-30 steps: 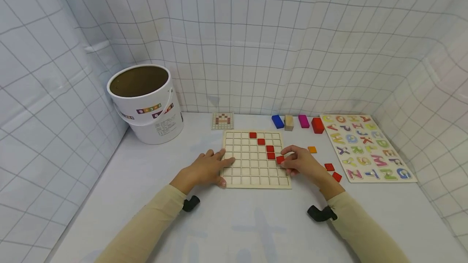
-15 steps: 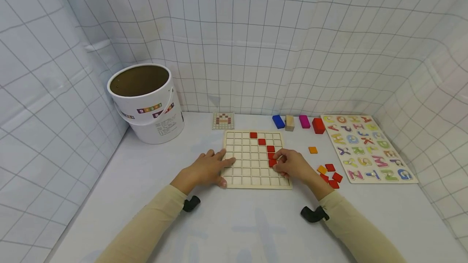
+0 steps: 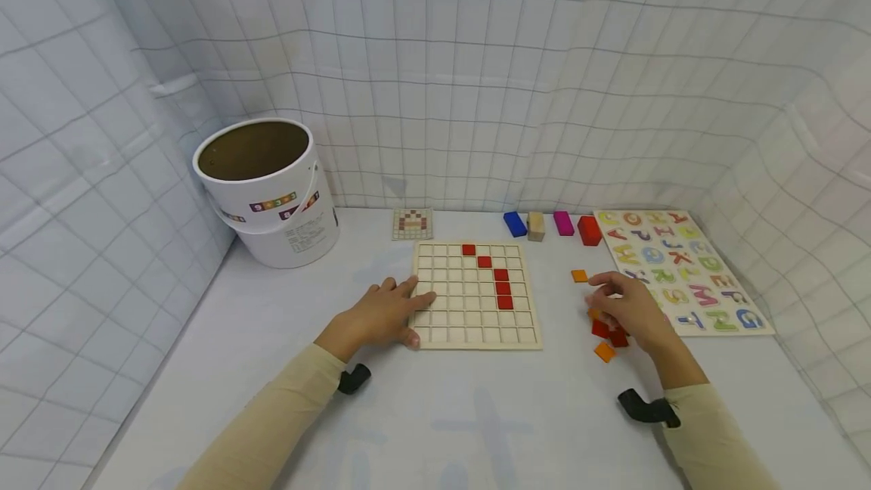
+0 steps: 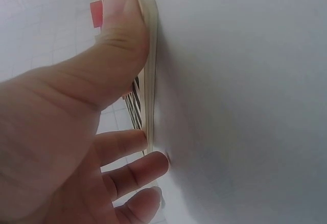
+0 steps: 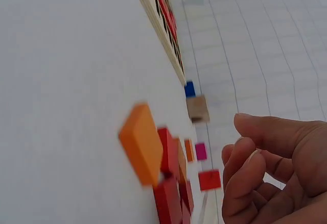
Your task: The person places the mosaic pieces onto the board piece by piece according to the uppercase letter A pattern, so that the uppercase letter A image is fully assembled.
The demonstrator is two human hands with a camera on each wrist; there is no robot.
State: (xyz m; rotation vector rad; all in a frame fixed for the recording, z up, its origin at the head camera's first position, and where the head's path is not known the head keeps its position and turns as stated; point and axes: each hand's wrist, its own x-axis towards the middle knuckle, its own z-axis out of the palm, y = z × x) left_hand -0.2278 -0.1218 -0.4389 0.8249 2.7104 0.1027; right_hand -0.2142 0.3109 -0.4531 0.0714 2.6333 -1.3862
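A pale wooden grid board (image 3: 476, 335) lies flat on the table, with several red square tiles (image 3: 503, 288) set in its cells along a slanting then straight line. My left hand (image 3: 384, 314) rests at the board's left edge; in the left wrist view its thumb (image 4: 120, 20) touches the rim. Right of the board, my right hand (image 3: 633, 312) hovers over a loose cluster of red tiles (image 3: 600, 329) and orange tiles (image 3: 604, 352), partly hiding them. Its fingers are loosely bent with nothing between them in the right wrist view. A lone orange tile (image 3: 579, 276) lies just beyond its fingertips.
Behind the board lies a small pattern card (image 3: 412, 224). Blue (image 3: 515, 224), plain wood (image 3: 536, 227), magenta (image 3: 563, 223) and red blocks (image 3: 589, 231) line the back. An alphabet board (image 3: 738, 301) is at right, a white bucket (image 3: 299, 237) at back left.
My right hand placed a red tile in the board beneath the others, let go, and moved right to the loose tiles. The left hand stayed at the board's edge.
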